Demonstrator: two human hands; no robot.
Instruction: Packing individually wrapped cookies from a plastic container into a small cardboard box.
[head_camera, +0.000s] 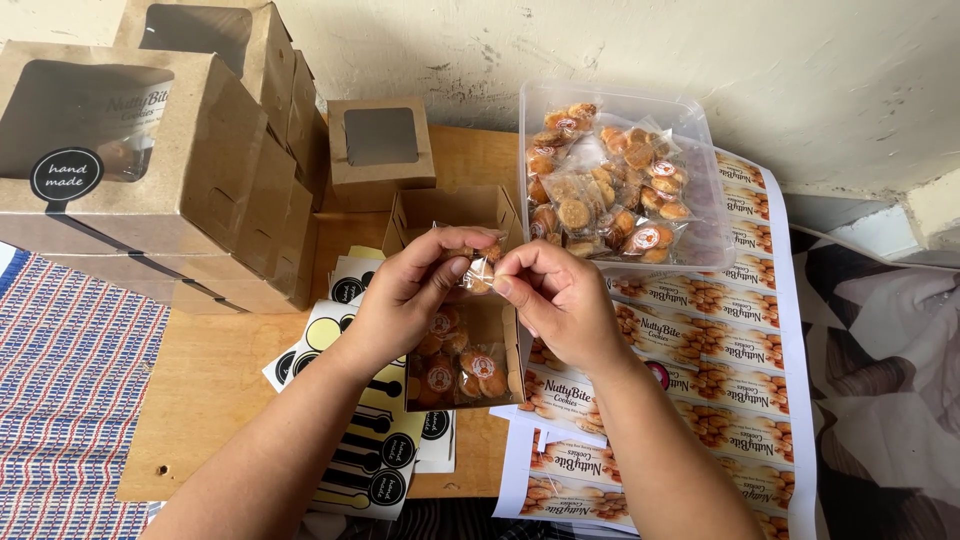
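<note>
Both hands, left (405, 295) and right (560, 300), pinch a small clear cookie packet (478, 268) above the open kraft box (462, 330); clear tub of packets (700, 210) at 1 o'clock on the desk (215, 380)

Clear cookie packet (478, 268) above open box (462, 300)

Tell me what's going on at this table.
A person's left hand and right hand pinch a small clear packet of cookies between their fingers, above an open brown box already holding similar packets. A clear plastic tub of more packets sits behind, with sticker sheets and printed label sheets alongside.
</note>
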